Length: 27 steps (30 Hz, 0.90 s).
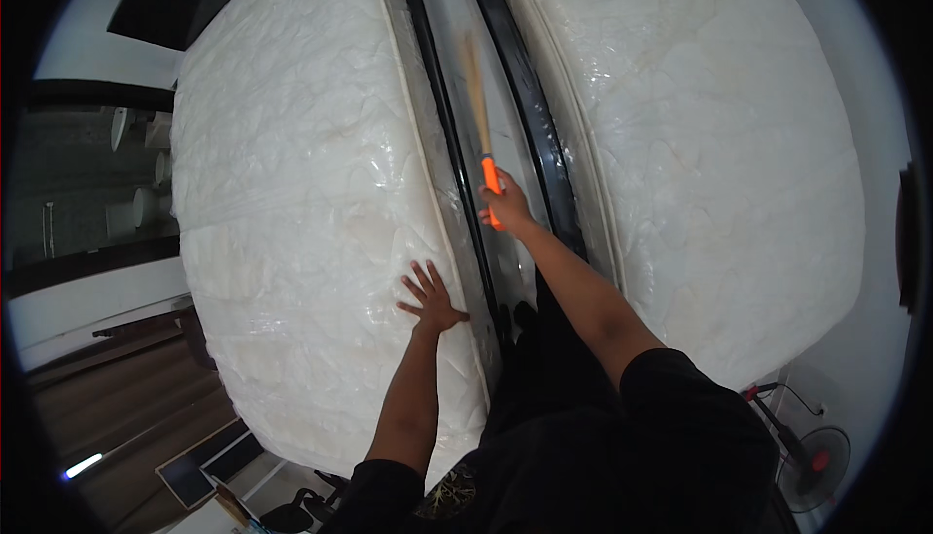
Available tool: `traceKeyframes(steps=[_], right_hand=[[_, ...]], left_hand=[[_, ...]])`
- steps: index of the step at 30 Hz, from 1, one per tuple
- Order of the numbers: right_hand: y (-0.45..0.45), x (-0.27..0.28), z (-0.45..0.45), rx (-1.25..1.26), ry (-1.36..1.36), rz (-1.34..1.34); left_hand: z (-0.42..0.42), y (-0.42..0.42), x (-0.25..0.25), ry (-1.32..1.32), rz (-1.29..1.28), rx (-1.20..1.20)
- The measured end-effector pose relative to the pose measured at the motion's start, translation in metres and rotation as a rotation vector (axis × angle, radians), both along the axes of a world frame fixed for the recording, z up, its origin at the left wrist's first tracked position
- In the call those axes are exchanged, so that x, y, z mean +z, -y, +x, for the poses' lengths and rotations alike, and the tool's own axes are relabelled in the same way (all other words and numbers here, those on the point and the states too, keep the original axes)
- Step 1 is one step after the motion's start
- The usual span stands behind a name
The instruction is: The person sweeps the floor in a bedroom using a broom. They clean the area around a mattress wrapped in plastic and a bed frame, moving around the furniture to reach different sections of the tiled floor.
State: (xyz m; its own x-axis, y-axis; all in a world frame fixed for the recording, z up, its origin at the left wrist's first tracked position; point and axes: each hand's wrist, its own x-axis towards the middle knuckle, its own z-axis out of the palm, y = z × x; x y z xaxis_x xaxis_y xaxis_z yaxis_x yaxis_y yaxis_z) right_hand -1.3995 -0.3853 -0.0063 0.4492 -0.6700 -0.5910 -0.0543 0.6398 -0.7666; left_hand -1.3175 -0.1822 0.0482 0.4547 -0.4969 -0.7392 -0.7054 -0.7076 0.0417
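Observation:
In the head view my right hand (507, 202) grips the orange handle of a stick broom (477, 100), whose bristles are blurred and point away over the narrow gap between two beds. Fingers spread, my left hand (435, 308) lies palm down on the left mattress (313, 169), near its piped edge. Clear plastic covers that mattress and the right mattress (729, 155). Below the broom runs a pale tiled floor (510, 140), bordered by the dark, glossy bed frame (536, 118) on the right and a dark rail (444, 118) on the left.
My feet stand in the gap, between the beds. A fan (815, 467) stands at the lower right, by the wall. Brown curtains (109, 417) and a lit tube lamp (83, 466) show at the lower left, with a dark doorway (87, 177) above them.

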Motion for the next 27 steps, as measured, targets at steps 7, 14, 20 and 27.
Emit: traceKeyframes(steps=[7, 14, 20, 27], right_hand=[[-0.055, -0.107, -0.005, 0.427, -0.397, -0.305], [-0.112, -0.094, -0.013, 0.228, -0.37, -0.029], [-0.102, -0.021, -0.028, 0.231, -0.149, 0.412], [-0.052, 0.038, -0.031, 0.04, -0.162, -0.156]], left_hand=[[0.007, 0.016, -0.009, -0.071, 0.215, -0.006], [0.012, 0.017, -0.023, -0.11, 0.277, 0.021], [0.013, 0.03, -0.018, -0.12, 0.413, 0.015], [0.015, 0.031, -0.021, -0.091, 0.475, 0.005]])
